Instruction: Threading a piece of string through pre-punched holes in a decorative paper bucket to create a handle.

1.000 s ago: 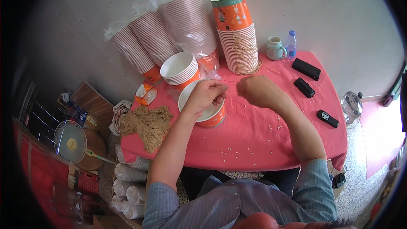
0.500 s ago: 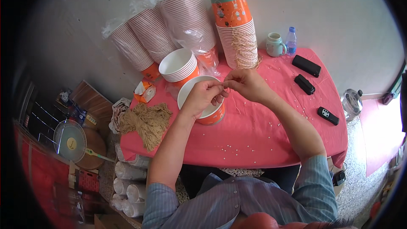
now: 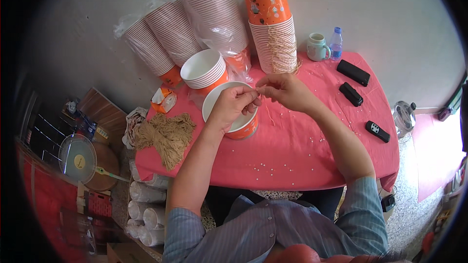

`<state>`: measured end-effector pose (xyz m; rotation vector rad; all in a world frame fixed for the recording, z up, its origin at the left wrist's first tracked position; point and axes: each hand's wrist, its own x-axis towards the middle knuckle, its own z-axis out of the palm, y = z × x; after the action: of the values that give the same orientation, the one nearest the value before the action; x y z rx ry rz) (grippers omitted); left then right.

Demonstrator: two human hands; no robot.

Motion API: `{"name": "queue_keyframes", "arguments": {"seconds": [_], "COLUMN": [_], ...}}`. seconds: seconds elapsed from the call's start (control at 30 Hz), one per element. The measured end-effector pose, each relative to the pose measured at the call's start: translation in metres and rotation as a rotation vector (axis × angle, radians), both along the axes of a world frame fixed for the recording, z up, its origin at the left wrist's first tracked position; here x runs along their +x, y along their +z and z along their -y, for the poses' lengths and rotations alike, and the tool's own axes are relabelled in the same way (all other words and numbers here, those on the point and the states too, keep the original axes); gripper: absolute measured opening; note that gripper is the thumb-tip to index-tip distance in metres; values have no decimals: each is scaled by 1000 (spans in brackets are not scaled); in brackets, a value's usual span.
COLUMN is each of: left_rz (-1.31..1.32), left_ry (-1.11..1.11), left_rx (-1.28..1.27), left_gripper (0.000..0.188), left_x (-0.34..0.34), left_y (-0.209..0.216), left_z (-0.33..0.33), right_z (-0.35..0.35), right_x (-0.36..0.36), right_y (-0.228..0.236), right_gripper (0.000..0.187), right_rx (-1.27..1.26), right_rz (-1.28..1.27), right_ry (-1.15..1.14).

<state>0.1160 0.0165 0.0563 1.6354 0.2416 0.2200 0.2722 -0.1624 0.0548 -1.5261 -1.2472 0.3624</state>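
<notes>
My left hand (image 3: 235, 106) is over the rim of an orange and white paper bucket (image 3: 245, 130), its thumb and forefinger pinched together. Meeting it from the right, the fingertips of my right hand (image 3: 287, 93) are pinched as well. Between them is a thin tan string (image 3: 269, 114), whose loose end dangles just right of the bucket; the exact grip is too small to see. A heap of tan strings (image 3: 170, 139) lies left of my forearm. Behind the bucket stands a short nested stack of similar buckets (image 3: 204, 70).
Tall plastic-wrapped bucket stacks (image 3: 170, 31) lean against the wall. Another stack (image 3: 273, 44) has strings draped over it. A mug (image 3: 317, 48), a bottle (image 3: 336, 44), black cases (image 3: 353, 73) and a remote-like device (image 3: 377, 131) sit on the right. Small white beads (image 3: 265, 169) dot the red tablecloth (image 3: 297, 141).
Both hands stay together at the string, with only slight finger movement. The whole view has shifted a little; nothing on the table has visibly moved.
</notes>
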Motion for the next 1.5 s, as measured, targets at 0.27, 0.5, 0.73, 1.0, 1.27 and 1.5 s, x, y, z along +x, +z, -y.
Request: {"name": "queue_keyframes", "arguments": {"seconds": [0.27,0.5,0.73,1.0,1.27,1.5], "left_rz": [-14,-45,-77,-114,-151,-144], "left_ry": [10,51,12,9,74,9], "left_rx": [62,83,81,141,192,224], "left_gripper": [21,19,18,20,25,23], "left_x": [-3,-3,0,1,1,1], "left_y": [-2,1,-2,2,3,3], "left_z": [-2,-1,-2,-1,1,0], "right_z": [-8,-7,-5,-6,-5,-6], "right_x": [9,4,-3,-4,-7,-5], "right_y": [-11,-12,-9,-9,-7,-9], "right_gripper": [16,13,17,17,14,14], "right_rx": [-172,-42,-20,21,30,19], "right_rz": [-82,28,184,332,348,353], "right_ry": [89,23,-111,-121,-86,-103]}}
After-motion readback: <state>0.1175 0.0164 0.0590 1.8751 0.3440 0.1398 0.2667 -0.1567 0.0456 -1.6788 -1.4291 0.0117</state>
